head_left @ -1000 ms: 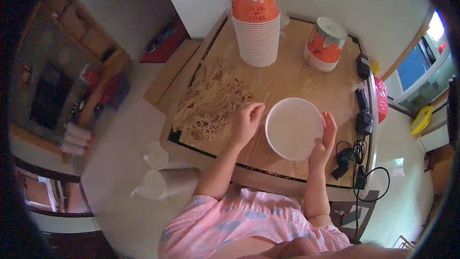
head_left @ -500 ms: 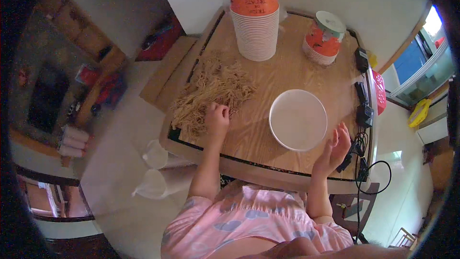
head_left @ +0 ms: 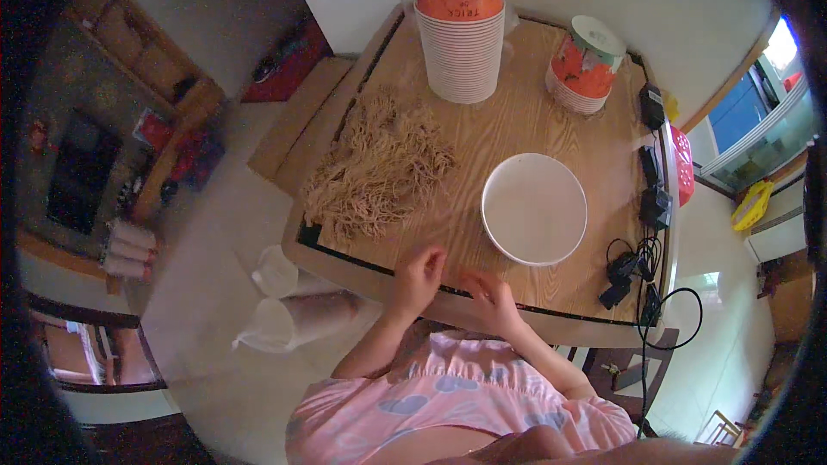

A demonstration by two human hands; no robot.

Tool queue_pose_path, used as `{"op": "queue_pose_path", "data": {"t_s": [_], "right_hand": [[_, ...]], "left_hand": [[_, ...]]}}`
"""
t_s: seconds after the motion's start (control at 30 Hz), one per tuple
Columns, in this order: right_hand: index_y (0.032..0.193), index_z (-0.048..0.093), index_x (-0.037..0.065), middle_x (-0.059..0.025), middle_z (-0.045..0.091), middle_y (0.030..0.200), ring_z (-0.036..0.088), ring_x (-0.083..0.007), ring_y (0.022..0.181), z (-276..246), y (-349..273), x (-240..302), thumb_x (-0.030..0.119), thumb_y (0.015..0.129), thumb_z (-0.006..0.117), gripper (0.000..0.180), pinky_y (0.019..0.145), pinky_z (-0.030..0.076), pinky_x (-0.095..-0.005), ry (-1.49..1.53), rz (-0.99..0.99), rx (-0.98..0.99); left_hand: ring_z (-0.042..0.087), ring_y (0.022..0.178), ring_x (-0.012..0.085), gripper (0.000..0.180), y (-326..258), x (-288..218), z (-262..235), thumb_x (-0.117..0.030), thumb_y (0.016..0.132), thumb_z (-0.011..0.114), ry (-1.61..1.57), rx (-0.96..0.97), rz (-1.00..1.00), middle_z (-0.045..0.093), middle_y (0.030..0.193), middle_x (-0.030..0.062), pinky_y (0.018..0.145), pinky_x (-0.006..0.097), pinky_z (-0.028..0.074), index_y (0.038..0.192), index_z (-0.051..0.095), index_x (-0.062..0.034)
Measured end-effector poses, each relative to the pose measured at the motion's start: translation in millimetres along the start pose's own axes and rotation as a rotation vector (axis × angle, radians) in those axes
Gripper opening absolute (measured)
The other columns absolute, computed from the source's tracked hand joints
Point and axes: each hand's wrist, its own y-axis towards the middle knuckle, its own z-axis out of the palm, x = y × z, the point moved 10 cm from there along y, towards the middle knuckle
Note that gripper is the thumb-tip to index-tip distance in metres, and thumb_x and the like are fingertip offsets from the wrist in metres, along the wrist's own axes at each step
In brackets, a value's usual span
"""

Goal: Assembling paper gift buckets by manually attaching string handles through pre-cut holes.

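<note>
My left hand (head_left: 420, 280) is over the near edge of the table, fingers curled together in a pinch; whatever is between them is too small to make out. Just to its right, my right hand (head_left: 493, 301) reaches toward it with loosely bent fingers, apart from each other and with nothing visible in them. A gap separates the two hands. Beyond my left hand lies a heap of tan, crinkled stringy strands (head_left: 379, 168). The white round tub (head_left: 534, 208) stands upright past my right hand, its mouth facing up, and no contents are discernible inside.
A tall stack of orange and green paper tubs (head_left: 463, 52) stands at the back, with a shorter stack (head_left: 586, 69) to its right. Black adapters and cables (head_left: 642, 263) line the right edge of the wooden table (head_left: 508, 133). Wrapped white tubs (head_left: 297, 323) lie on the floor at left.
My left hand has drawn back from the strands toward the table's near edge. From beside the white tub, my right hand has swung left to meet it, its fingers bending.
</note>
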Motion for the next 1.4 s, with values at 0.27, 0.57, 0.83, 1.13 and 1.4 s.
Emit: {"op": "queue_pose_path", "data": {"t_s": [0.27,0.57,0.83,1.13,1.4], "right_hand": [[0.106,0.059,-0.002,-0.008,0.063,0.098,0.058,-0.0129,0.091,8.6,5.1,-34.6,0.009,0.091,0.047,0.021,0.081,0.047,-0.0267,0.449,0.286,-0.054],[0.094,0.059,0.0,-0.0059,0.061,0.083,0.057,-0.0116,0.073,-33.9,-15.8,75.3,0.014,0.091,0.051,0.017,0.064,0.047,-0.0245,0.229,0.072,-0.048],[0.078,0.049,0.006,0.0002,0.044,0.06,0.037,-0.0074,0.044,-189.2,-61.0,140.4,0.024,0.091,0.051,0.022,0.04,0.031,-0.0213,0.402,-0.365,-0.817],[0.089,0.051,0.003,0.0041,0.032,0.057,0.022,-0.0034,0.046,-215.0,-59.6,129.5,0.018,0.096,0.041,0.02,0.04,0.018,-0.0193,0.504,-0.404,-0.882],[0.087,0.051,0.002,0.0042,0.027,0.056,0.021,-0.0038,0.046,-232.7,-68.7,134.7,0.016,0.095,0.043,0.018,0.04,0.016,-0.0201,0.479,-0.474,-0.921]], "left_hand": [[0.059,0.08,0.0292,0.017,-50.3,-5.5,46.2,-0.004,0.071,0.067,-0.033,0.166,0.224,0.06,0.088,0.0105,0.065,0.037,0.049,0.085,0.059,-0.0051],[0.06,0.079,0.0267,0.016,-35.4,24.8,42.8,-0.007,0.077,0.064,0.032,0.177,0.215,0.063,0.088,0.0096,0.066,0.034,0.05,0.092,0.066,-0.0071],[0.062,0.064,0.0198,0.015,-14.8,21.4,-4.1,-0.009,0.077,0.066,0.191,-0.028,0.161,0.064,0.081,0.0061,0.059,0.029,0.05,0.092,0.068,-0.0099],[0.058,0.058,0.0188,0.009,-4.6,31.5,-9.6,-0.009,0.075,0.067,0.114,-0.07,0.252,0.06,0.074,0.005,0.053,0.03,0.047,0.084,0.067,-0.0098],[0.059,0.06,0.0237,0.009,-1.4,26.1,-1.5,-0.007,0.074,0.066,0.205,0.017,0.255,0.06,0.074,0.0077,0.054,0.033,0.047,0.083,0.066,-0.0088]]}}
